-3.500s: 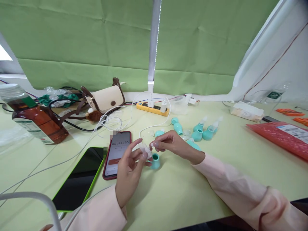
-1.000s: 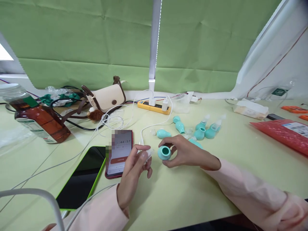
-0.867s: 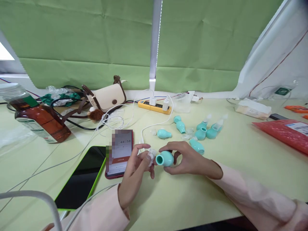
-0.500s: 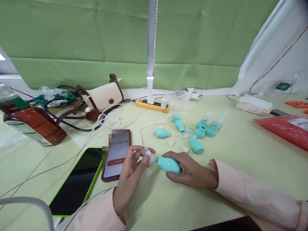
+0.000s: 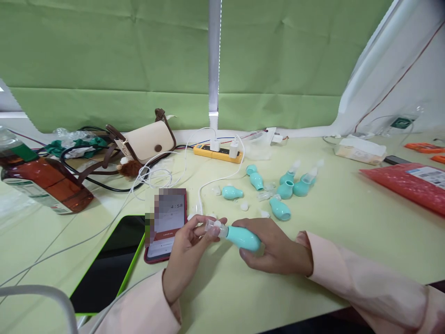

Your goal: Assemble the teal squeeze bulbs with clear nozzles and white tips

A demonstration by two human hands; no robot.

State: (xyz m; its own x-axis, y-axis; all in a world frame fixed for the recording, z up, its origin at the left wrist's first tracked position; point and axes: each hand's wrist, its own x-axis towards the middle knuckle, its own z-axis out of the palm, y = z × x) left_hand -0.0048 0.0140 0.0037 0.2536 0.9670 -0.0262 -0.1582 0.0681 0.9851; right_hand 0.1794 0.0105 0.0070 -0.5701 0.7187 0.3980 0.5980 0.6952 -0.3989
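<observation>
My right hand (image 5: 274, 246) is wrapped round a teal rubber bulb (image 5: 243, 237) lying on its side just above the table. My left hand (image 5: 189, 250) pinches a small clear plastic tip (image 5: 213, 227) that meets the bulb's open neck. Both sleeves are pale pink. Several more teal bulbs (image 5: 280, 208), some with clear tips fitted (image 5: 306, 178), lie on the table beyond my hands, with loose clear tips (image 5: 244, 206) among them.
A red-cased phone (image 5: 166, 222) with a timer and a green-edged tablet (image 5: 104, 266) lie left of my hands. Behind are a brown bottle (image 5: 45, 185), a cream handbag (image 5: 148, 141), a yellow power strip (image 5: 217, 154) with white cables, and a red packet (image 5: 410, 185) at right.
My right hand picked a teal bulb off the table, turned it on its side and brought its neck to the clear tip in my left hand. The tip now meets the bulb's opening.
</observation>
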